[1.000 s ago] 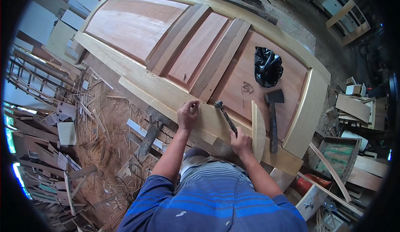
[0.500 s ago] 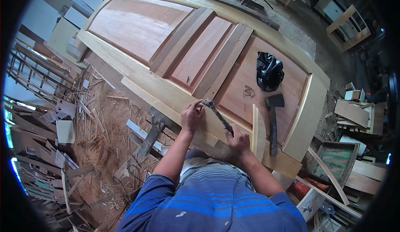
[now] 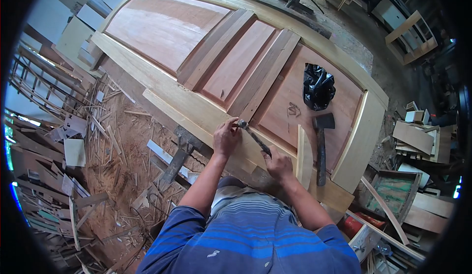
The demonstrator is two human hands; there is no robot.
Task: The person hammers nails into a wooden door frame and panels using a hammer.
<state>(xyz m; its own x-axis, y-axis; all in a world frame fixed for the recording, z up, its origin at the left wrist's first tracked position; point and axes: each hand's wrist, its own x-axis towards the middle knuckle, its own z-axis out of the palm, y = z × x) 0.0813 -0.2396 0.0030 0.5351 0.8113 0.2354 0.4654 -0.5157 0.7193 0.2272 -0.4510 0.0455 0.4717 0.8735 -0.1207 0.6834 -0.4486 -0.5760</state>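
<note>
In my right hand (image 3: 279, 164) is a hammer (image 3: 257, 141), gripped by its dark handle. The hammer's head is over the near edge of a panelled wooden door (image 3: 162, 84), just beside the fingertips of my left hand (image 3: 226, 138). Those fingers are pinched together at the door's pale frame; whatever is between them is too small or hidden to make out. A hatchet (image 3: 321, 148) lies on the door's right panel, right of my right hand. Above it rests a crumpled black plastic bag (image 3: 318, 88). A pale wood strip (image 3: 303, 158) lies between hatchet and right hand.
A clamp (image 3: 179, 163) sticks out from the near side of the bench. Wood scraps and sawdust (image 3: 120, 175) cover the floor on the left. A dark metal tool (image 3: 295, 2) lies past the door's far edge. At right stand a green-bottomed tray (image 3: 391, 193) and board offcuts (image 3: 415, 138).
The hammer head has dipped slightly toward the door beside my left fingertips, and my right hand has shifted a little up and left. My left hand stays nearly in place.
</note>
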